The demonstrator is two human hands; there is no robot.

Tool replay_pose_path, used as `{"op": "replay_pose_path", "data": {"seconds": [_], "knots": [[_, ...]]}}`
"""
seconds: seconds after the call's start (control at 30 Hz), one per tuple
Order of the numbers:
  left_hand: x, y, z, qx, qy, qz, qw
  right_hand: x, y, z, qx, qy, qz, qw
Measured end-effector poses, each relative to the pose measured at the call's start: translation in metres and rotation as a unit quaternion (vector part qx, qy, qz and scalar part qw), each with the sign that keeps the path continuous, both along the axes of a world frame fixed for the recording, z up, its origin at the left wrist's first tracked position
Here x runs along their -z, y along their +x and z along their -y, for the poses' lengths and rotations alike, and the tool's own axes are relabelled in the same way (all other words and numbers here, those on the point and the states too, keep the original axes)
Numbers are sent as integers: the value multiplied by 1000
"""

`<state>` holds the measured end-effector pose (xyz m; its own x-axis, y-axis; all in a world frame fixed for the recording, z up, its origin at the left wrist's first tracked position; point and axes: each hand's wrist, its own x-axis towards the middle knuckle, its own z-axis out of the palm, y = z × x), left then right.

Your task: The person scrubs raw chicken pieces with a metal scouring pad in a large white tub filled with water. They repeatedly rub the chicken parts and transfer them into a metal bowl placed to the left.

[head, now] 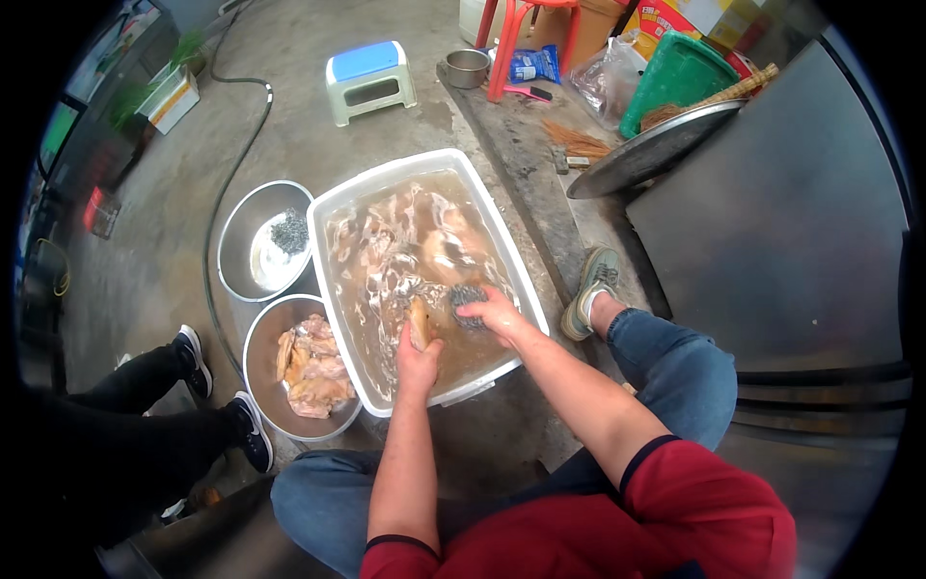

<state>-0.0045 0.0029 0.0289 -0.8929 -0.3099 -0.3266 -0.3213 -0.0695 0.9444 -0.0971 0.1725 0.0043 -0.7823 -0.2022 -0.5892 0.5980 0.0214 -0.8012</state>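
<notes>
In front of me a white plastic tub (532, 304) holds murky water with pale pieces of meat under the surface. My left hand (418, 362) grips a yellowish piece of meat (418, 324) over the near part of the tub. Just to its right, my right hand (498, 316) is closed on a steel wool scrubber (469, 307) at the water's surface. Left of the tub, a metal bowl (249, 369) holds several pieces of raw meat (317, 369). Beyond it, another metal bowl (235, 217) contains more steel wool (289, 231).
A blue-topped stool (370, 76) stands beyond the tub. A hose (239, 155) runs along the floor at left. A person's legs (152, 383) are beside the bowls. At right are a large metal lid (651, 155), a green basket (669, 79) and a red stool (504, 51).
</notes>
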Motion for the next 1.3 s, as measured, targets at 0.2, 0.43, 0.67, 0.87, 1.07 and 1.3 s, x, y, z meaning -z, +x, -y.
{"op": "replay_pose_path", "data": {"seconds": [0.2, 0.43, 0.67, 0.87, 1.07, 1.3], "knots": [[8, 3, -15, 60, -119, -94, 987, -71, 32, 64, -49, 68, -223, 971], [2, 13, -18, 129, -244, -54, 960, -19, -14, 66, 105, 107, -73, 986], [11, 17, -10, 123, -314, -52, 940, -61, 11, 49, 57, -104, -21, 993], [11, 12, -18, 166, -256, -62, 950, -24, -25, 32, 151, 81, -32, 985], [4, 6, 2, 8, 246, 49, 968, -36, -13, -6, -265, 502, -145, 811], [10, 4, 11, -117, 492, 80, 859, -3, 7, -5, -334, 358, -23, 871]]}}
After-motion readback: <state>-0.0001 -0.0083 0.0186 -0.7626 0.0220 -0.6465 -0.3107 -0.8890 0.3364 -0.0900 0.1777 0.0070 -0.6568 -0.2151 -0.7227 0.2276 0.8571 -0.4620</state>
